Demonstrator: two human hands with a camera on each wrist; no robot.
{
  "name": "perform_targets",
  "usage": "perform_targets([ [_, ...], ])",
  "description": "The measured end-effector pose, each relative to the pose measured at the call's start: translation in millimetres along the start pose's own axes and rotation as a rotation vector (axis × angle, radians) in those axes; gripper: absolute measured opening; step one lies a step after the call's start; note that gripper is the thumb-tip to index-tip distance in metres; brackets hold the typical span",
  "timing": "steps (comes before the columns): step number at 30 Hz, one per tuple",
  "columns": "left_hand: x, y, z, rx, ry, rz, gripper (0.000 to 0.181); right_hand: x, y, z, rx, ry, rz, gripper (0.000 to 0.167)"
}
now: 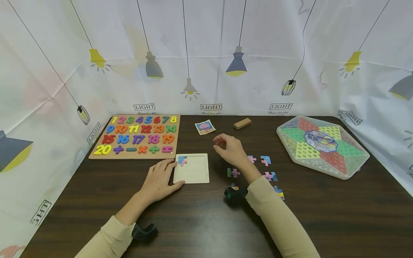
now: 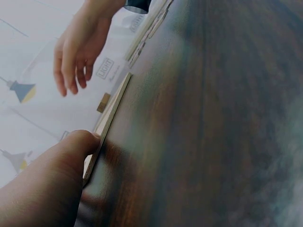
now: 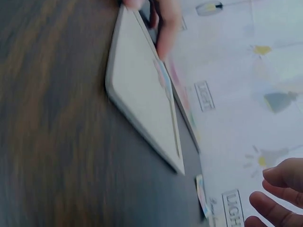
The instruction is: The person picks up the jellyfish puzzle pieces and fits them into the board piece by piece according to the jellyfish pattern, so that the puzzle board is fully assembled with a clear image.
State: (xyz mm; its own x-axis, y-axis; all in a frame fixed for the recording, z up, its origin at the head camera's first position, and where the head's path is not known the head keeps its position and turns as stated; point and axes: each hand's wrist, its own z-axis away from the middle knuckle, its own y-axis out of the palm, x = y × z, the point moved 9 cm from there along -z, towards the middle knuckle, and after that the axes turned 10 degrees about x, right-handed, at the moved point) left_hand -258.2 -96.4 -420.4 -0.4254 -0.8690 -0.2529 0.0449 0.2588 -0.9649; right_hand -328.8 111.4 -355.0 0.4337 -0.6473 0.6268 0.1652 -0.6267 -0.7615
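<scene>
My left hand rests at the left side of a pale wooden puzzle tray. Its thumb touches the tray's near edge, and its fingers lie spread along the left side. One jigsaw piece, blue and pink, sits in the tray's upper left corner. In the air to the right of the tray, my right hand has loosely bent fingers with nothing between them. Several loose jigsaw pieces lie on the table near the right forearm, which partly hides them.
A number board with coloured digits stands behind the left hand. At the back are a small picture card and a wooden block. A hexagonal game box lies on the right of the dark table.
</scene>
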Motion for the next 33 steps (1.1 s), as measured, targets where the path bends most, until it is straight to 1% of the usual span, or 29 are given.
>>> perform_targets([
  [6,0.5,0.4,-0.3,0.002,-0.003,-0.002,0.073,-18.4,-17.2,9.7,0.001,0.026,0.060,0.028],
  [12,0.1,-1.0,-0.7,-0.001,0.004,-0.002,0.073,-37.6,-29.8,21.1,0.010,0.058,0.082,0.032],
  [15,0.3,-1.5,-0.8,-0.002,0.003,0.000,0.073,-46.4,-34.0,26.8,0.029,0.084,0.082,0.035],
  [24,0.7,0.1,-0.4,-0.001,0.000,-0.008,0.074,-72.8,-38.7,43.4,0.096,0.174,0.098,0.043],
  [33,0.1,-0.5,-0.2,-0.004,0.002,-0.003,0.074,-88.7,-39.9,53.6,0.124,0.155,0.141,0.045],
])
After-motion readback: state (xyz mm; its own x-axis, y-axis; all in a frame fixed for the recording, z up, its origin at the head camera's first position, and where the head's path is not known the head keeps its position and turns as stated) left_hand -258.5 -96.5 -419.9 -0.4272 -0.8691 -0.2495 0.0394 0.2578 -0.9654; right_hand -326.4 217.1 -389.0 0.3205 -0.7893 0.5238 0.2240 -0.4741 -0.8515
